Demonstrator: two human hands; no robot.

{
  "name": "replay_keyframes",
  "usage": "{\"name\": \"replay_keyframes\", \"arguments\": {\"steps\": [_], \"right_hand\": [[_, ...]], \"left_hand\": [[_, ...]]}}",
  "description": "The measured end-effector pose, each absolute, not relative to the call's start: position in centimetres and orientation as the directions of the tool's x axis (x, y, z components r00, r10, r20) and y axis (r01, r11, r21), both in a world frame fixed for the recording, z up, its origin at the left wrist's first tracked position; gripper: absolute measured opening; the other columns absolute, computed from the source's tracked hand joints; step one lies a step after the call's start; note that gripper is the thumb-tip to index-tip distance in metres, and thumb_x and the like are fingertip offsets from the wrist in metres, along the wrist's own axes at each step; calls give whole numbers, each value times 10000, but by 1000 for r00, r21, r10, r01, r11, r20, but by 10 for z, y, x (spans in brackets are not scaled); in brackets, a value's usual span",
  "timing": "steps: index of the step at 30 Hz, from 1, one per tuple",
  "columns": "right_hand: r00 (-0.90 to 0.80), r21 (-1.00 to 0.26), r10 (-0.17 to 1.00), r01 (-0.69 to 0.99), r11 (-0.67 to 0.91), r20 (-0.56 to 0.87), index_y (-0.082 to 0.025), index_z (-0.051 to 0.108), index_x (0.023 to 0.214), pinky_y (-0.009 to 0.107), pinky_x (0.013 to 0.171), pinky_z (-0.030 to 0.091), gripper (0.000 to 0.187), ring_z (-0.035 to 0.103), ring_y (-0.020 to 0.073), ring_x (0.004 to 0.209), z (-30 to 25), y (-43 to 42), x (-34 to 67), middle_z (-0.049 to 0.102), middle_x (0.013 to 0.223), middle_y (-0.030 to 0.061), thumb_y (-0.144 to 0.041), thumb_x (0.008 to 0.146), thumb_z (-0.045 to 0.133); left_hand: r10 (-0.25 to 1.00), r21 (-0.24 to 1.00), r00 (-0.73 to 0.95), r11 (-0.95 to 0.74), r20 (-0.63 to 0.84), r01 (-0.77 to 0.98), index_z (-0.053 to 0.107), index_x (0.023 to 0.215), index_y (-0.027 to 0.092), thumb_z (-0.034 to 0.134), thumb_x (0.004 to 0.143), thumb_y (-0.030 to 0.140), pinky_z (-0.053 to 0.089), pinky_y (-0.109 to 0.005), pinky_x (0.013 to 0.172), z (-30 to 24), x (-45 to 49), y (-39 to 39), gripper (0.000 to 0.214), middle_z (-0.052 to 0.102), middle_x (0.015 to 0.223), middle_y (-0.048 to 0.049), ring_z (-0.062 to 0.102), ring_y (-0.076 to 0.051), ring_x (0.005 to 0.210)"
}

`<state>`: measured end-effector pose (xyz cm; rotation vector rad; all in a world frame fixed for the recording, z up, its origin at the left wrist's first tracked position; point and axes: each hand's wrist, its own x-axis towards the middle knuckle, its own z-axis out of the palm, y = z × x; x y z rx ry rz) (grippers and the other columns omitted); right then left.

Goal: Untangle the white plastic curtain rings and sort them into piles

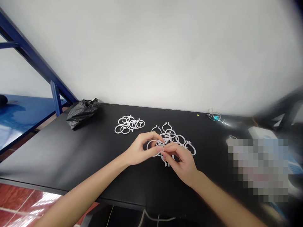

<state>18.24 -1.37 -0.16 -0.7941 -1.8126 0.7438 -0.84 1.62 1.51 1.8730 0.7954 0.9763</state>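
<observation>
Between my two hands is a white plastic ring (148, 145), held up over the table. My left hand (142, 148) pinches its right side between thumb and fingers. The fingertips of my right hand (181, 159) close on the same ring at its right end, where a small part is hidden by the fingers. Under and behind my hands lies a loose pile of white rings (181, 139), several of them open at a gap with small knobs. Farther left, a second group of white rings (127, 124) lies overlapped on the table.
The black table (94, 157) runs along a white wall. A crumpled black plastic bag (82, 113) lies at the back left near a blue metal frame (55, 97). Thin wire with a turquoise piece (216, 118) sits at the back right. A blurred-out package (260, 170) is at right.
</observation>
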Motion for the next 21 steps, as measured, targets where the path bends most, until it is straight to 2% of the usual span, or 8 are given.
{"name": "replay_keyframes", "arguments": {"steps": [3, 6, 8, 12, 18, 21], "right_hand": [[-261, -745, 758, 166, 646, 598, -205, 617, 871, 242, 590, 581, 61, 670, 141, 682, -3, -16, 180, 671, 776, 21, -148, 889, 612], [-266, -734, 744, 155, 661, 613, -207, 641, 860, 257, 605, 597, 59, 689, 150, 692, -2, -16, 180, 699, 777, 26, -153, 883, 631], [-310, -734, 731, 132, 666, 608, -211, 674, 888, 273, 636, 614, 65, 716, 162, 723, 1, -14, 182, 732, 810, 33, -156, 881, 640], [-373, -724, 697, 89, 684, 613, -230, 726, 970, 275, 686, 631, 156, 748, 169, 772, 8, -11, 186, 773, 875, 35, -132, 874, 649], [-369, -760, 736, 110, 641, 567, -244, 750, 920, 240, 608, 624, 134, 733, 144, 658, 11, -14, 185, 772, 781, -3, -156, 872, 660], [-412, -810, 759, 80, 581, 504, -249, 722, 1074, 268, 647, 640, 209, 748, 156, 679, 8, -15, 184, 779, 814, 5, -200, 885, 650]], "left_hand": [[769, 762, 432, -601, 470, 242, 609, 878, 163, 672, 800, 517, 373, -251, 582, 5, -2, 11, 367, 447, 652, 32, 415, -112, 595], [715, 672, 419, -687, 559, 275, 573, 825, 169, 559, 880, 534, 323, -240, 531, -3, 0, 9, 370, 381, 612, 44, 369, -104, 554], [704, 683, 446, -689, 552, 243, 567, 830, 165, 508, 908, 556, 327, -236, 531, -5, -2, 9, 403, 387, 624, 41, 373, -102, 554], [724, 750, 476, -636, 499, 182, 570, 813, 157, 511, 891, 602, 342, -236, 552, -4, -4, 9, 456, 388, 631, 42, 389, -100, 566], [762, 825, 521, -537, 385, 176, 561, 751, 154, 550, 907, 473, 310, -228, 532, 1, -3, 7, 355, 351, 586, 60, 335, -86, 533], [735, 790, 565, -572, 374, 221, 577, 758, 154, 515, 930, 442, 348, -236, 564, 3, -9, 12, 341, 396, 582, 49, 369, -95, 546]]}}
